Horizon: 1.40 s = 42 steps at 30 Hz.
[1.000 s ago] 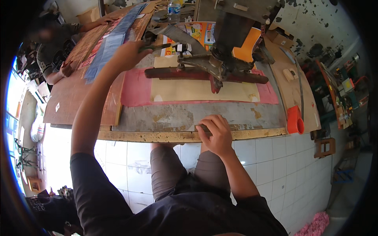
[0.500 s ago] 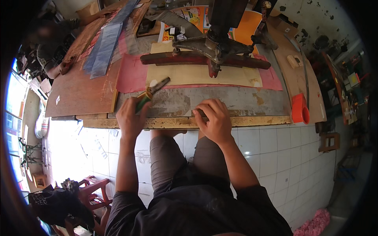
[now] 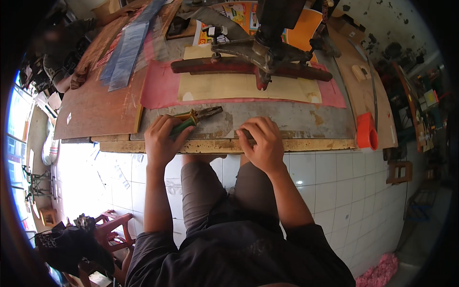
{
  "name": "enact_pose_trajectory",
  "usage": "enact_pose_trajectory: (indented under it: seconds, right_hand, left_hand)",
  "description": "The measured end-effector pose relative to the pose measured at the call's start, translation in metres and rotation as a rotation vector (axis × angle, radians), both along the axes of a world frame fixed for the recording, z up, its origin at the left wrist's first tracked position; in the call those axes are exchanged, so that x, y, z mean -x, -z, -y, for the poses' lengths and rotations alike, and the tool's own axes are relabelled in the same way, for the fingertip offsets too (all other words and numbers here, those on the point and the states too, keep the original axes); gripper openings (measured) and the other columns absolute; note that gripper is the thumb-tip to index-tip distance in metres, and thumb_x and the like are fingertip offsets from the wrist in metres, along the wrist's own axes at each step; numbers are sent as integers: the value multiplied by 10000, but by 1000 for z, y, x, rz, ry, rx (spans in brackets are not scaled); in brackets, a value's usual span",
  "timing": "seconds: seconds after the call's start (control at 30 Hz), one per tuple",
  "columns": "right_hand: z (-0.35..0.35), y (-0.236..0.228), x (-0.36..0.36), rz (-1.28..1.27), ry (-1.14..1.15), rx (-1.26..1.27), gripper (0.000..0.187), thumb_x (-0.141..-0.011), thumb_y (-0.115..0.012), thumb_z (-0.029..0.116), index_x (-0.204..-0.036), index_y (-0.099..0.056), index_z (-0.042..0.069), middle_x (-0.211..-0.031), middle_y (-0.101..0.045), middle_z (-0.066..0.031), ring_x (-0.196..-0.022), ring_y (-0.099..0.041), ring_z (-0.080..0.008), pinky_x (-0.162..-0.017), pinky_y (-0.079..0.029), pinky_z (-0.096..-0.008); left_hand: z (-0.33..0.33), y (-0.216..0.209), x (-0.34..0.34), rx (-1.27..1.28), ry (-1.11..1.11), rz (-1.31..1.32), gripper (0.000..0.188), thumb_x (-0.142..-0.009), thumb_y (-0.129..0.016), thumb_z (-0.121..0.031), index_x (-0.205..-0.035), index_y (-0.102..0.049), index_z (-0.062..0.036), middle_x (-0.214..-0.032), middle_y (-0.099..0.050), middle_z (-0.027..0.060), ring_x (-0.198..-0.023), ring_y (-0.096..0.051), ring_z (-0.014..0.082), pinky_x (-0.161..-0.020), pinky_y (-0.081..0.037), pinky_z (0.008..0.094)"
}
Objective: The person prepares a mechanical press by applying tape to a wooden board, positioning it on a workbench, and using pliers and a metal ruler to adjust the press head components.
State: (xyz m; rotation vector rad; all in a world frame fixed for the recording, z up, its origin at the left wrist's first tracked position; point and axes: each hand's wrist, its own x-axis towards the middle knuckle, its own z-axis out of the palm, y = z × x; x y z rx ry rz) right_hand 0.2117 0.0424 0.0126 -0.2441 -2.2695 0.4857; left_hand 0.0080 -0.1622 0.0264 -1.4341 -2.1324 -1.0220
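Note:
My left hand (image 3: 162, 138) is closed around the handles of a pair of pliers (image 3: 191, 119) with green and yellow grips. The dark jaws point right and away from me, just above the grey metal tabletop (image 3: 229, 117). At the near wooden edge, my right hand (image 3: 262, 143) has its fingers curled and thumb drawn in; whatever it holds, if anything, is hidden. Beyond both hands, a machine head with a long dark red bar (image 3: 215, 66) spans a cream sheet (image 3: 248, 90). Under that sheet lies a pink one (image 3: 155, 86).
A red tape-dispenser-shaped object (image 3: 366, 131) stands at the right edge. On the left, a brown board (image 3: 98, 107) bears clear bluish plastic strips (image 3: 129, 55). A co-worker's hand (image 3: 79, 79) rests at that board's far left side. Printed orange sheets (image 3: 299, 33) lie behind the machine.
My left hand has lowered the pliers toward the tabletop, and their jaws have swung from pointing up-right to lying flatter. My right hand has hardly moved.

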Motion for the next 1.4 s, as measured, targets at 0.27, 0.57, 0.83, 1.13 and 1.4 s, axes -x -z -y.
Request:
enact_pose_trajectory:
  seconds: [0.27, 0.57, 0.83, 1.13, 1.4]
  right_hand:
    - [-1, 1, -1, 18, 4, 5, 109, -908, -784, 117, -953, -697, 71, -969, -671, -35, -929, -659, -249, -812, -512, -401]
    - [0, 1, -1, 20, 10, 0, 115, -909, -785, 116, -970, -697, 73, -976, -668, -33, -943, -659, -245, -831, -511, -395]
    - [-1, 0, -1, 21, 4, 2, 118, -909, -788, 120, -970, -700, 70, -978, -669, -35, -940, -657, -246, -822, -507, -397]
    - [2, 2, -1, 15, 20, -1, 118, -901, -798, 126, -952, -704, 75, -987, -670, -35, -943, -657, -245, -811, -504, -393]
    - [8, -4, -8, 88, -21, -30, 358, -956, -763, 369, -1116, -722, 52, -1163, -673, -82, -1144, -631, -295, -991, -464, -452]
  left_hand:
    - [-1, -4, -3, 13, -7, 32, 258, -765, -924, -170, -865, -722, -44, -846, -715, 68, -784, -687, 282, -691, -552, 405]
    - [-1, -2, -1, 4, -4, 30, 255, -754, -931, -158, -863, -727, -49, -859, -727, 62, -793, -690, 271, -701, -557, 398]
    - [-1, -4, -2, 1, 1, 38, 252, -754, -931, -156, -860, -727, -53, -851, -722, 60, -789, -685, 271, -699, -551, 405]
    - [1, -1, -2, 14, -19, 40, 259, -794, -911, -169, -903, -709, -48, -864, -705, 76, -802, -682, 298, -708, -545, 424]
    - [7, 11, -11, -120, -15, 190, 284, -879, -862, -200, -998, -664, -35, -935, -688, 120, -812, -670, 324, -713, -517, 426]
